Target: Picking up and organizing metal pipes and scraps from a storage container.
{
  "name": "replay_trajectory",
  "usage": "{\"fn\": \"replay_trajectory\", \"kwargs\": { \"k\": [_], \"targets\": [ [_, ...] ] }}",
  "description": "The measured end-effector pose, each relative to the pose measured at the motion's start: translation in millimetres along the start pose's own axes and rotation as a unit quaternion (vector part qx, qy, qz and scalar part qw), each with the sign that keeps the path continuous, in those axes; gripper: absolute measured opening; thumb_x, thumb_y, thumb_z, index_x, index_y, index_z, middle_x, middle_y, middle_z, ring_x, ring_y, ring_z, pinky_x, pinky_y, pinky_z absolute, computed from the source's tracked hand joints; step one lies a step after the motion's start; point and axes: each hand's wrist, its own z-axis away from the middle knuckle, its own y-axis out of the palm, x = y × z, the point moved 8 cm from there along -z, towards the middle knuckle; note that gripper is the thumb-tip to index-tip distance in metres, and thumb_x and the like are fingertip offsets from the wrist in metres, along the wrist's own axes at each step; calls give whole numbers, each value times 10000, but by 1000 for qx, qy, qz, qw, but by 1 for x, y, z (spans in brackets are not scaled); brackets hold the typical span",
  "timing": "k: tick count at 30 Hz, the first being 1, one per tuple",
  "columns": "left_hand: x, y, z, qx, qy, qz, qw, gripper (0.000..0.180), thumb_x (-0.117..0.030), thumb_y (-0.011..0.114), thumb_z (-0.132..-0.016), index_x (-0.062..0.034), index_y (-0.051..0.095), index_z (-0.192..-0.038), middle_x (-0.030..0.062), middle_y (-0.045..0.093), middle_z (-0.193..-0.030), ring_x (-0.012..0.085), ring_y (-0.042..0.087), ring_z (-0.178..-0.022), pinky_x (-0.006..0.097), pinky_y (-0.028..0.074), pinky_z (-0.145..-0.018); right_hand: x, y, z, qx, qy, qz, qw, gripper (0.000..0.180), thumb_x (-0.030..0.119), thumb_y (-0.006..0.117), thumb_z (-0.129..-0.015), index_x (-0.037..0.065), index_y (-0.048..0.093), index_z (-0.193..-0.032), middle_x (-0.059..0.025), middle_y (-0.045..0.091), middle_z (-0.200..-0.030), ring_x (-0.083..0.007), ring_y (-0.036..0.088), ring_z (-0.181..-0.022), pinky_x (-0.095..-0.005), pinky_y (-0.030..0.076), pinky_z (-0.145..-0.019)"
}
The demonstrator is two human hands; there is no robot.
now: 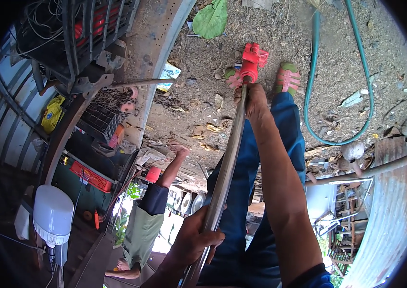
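Observation:
A long bare metal pipe (226, 177) runs from the lower edge up toward my feet, tilted slightly right. At its far end sits a bright red cast fitting (250, 62) with a blocky lug on one side, over the ground beside my pink-and-green shoes (287, 78). My right hand (255, 100) is closed round the pipe just below the red fitting. Farther down, my left hand (197, 236) wraps round the same pipe, its fingers curled over the front. The pipe's near end is cut off by the lower edge.
A teal hose (315, 81) loops over the littered dirt on the right, near a corrugated metal sheet (386, 216). At left stand a rusty metal frame (148, 57), a black crate (100, 117) and a white bulb (53, 213). Another person (143, 228) appears upside down, lower left.

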Motion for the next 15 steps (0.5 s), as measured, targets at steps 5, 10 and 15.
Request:
{"fn": "replay_trajectory", "kwargs": {
  "k": [5,10,15],
  "targets": [
    [3,0,0,6,6,23,1000,685,-97,657,-784,19,400,-1408,57,567,-678,117,524,-455,251,446,-389,1,-1,0,-12,-20,-5,1000,180,225,435,-966,81,459,-861,-57,501,-625,-165,467,-471,-296,410,-424],
    [3,1,0,-1,12,11,1000,696,-100,656,-786,19,386,-1416,57,559,-672,119,517,-452,248,441,-384,3,0,-1,0,-26,-1,1000,165,218,442,-959,81,457,-869,-61,500,-625,-173,472,-482,-315,411,-434],
    [2,6,0,6,16,13,1000,682,-89,642,-795,19,385,-1417,59,559,-677,123,512,-440,252,435,-378,3,-5,-5,-9,-24,-10,1000,156,208,443,-950,77,455,-866,-62,486,-623,-180,461,-483,-332,409,-437]
  ]
}}
